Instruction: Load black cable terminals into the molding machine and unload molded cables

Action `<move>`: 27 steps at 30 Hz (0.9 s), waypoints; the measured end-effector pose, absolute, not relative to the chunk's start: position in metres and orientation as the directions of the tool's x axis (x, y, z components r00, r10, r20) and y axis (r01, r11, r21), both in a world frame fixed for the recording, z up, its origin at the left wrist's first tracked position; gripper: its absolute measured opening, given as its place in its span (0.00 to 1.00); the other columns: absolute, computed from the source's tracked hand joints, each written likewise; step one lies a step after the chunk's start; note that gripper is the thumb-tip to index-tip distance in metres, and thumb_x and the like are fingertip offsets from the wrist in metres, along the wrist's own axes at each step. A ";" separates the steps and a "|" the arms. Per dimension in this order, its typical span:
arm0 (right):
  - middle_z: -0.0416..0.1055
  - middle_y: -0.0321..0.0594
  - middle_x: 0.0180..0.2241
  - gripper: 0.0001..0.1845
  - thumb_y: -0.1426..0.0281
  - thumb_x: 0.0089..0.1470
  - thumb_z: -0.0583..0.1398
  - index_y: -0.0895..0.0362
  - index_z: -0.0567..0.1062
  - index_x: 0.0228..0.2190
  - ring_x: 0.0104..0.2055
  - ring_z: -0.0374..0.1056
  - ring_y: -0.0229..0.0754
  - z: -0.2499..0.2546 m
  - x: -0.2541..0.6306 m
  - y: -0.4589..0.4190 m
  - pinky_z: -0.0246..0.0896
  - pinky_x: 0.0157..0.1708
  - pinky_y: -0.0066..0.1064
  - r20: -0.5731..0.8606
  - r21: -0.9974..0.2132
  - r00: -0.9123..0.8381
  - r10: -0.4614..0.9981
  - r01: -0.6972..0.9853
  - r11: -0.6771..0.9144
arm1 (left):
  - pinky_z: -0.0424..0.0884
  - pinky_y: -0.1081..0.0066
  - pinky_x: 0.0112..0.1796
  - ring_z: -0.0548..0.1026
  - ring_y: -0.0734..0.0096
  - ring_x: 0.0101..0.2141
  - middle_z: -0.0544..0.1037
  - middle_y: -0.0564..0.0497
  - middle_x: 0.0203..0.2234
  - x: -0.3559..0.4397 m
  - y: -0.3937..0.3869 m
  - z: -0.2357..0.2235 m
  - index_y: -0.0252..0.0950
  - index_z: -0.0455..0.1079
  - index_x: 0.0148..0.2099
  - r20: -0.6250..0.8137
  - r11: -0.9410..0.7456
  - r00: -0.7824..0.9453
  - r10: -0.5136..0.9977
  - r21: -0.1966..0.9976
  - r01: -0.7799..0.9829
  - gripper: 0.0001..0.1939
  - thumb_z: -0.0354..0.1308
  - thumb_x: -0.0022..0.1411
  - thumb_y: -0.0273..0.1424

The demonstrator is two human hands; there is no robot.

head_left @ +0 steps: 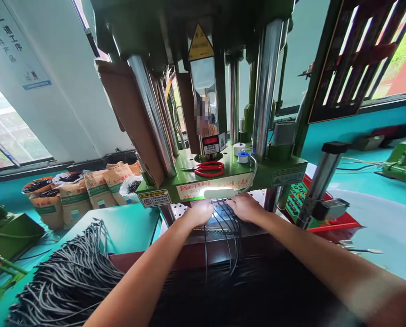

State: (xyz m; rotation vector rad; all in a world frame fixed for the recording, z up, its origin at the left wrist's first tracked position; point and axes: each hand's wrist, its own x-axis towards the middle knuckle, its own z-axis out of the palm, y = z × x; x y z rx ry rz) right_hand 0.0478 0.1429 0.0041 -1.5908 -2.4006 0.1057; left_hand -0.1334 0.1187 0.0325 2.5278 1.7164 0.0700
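A few dark cables (238, 243) run out of the gap of the press (267, 179), their far ends on a plate (219, 212) between the two hands and their near lengths bending down over the front edge towards the black surface below. The left hand (200, 212) is just left of the cables, fingers bent inward at the plate; the right hand (246, 207) is just to their right, its fingertips reaching in towards the cable ends. Both look partly curled, but the fingertips are too blurred and small to tell whether either one grips a cable or the plate, or merely touches it.

The work seems to be partway through a batch: these cables are laid in, with the hands at their ends, and the press stands raised above the plate. Whether every cable is seated cannot be told. A big heap (66, 263) of similar cables lies on the table (128, 222) to the left, well apart from the hands; whether those are finished or waiting does not show.

Just above the hands, a lit lamp (219, 193) fronts the press. Red-handled scissors (210, 169) and a blue-and-white roll (243, 157) rest on the ledge over it. Sacks (75, 197) stand behind the table.
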 end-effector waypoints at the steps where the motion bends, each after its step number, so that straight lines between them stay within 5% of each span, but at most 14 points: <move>1: 0.70 0.52 0.51 0.22 0.65 0.64 0.47 0.62 0.73 0.49 0.54 0.63 0.46 0.004 0.046 0.140 0.54 0.55 0.37 0.188 -0.203 -0.407 0.894 0.874 0.441 | 0.64 0.58 0.53 0.69 0.64 0.53 0.71 0.42 0.53 -0.139 0.115 0.031 0.31 0.63 0.55 -0.001 -0.351 0.353 0.936 0.098 0.931 0.20 0.40 0.69 0.34; 4: 0.67 0.48 0.55 0.25 0.64 0.65 0.44 0.60 0.70 0.53 0.57 0.60 0.44 0.003 0.037 0.133 0.50 0.57 0.33 0.190 -0.204 -0.512 0.837 0.814 0.544 | 0.58 0.62 0.58 0.60 0.65 0.60 0.62 0.42 0.61 -0.147 0.106 0.024 0.31 0.57 0.62 -0.005 -0.315 0.317 0.948 0.104 0.943 0.24 0.34 0.68 0.29; 11: 0.63 0.54 0.57 0.28 0.61 0.64 0.44 0.63 0.67 0.56 0.59 0.58 0.53 -0.006 0.024 0.132 0.46 0.58 0.48 0.151 -0.191 -0.471 0.869 0.849 0.493 | 0.47 0.57 0.62 0.50 0.60 0.64 0.53 0.42 0.65 -0.138 0.108 -0.002 0.26 0.49 0.66 -0.020 -0.238 0.241 0.970 0.114 0.965 0.29 0.33 0.66 0.33; 27: 0.67 0.56 0.54 0.26 0.65 0.63 0.44 0.65 0.69 0.54 0.56 0.61 0.54 -0.007 0.022 0.140 0.53 0.55 0.43 0.107 -0.142 -0.486 0.868 0.856 0.497 | 0.45 0.59 0.62 0.55 0.53 0.61 0.59 0.39 0.62 -0.110 0.104 0.000 0.25 0.52 0.64 0.061 -0.136 0.131 0.990 0.098 0.986 0.32 0.43 0.61 0.35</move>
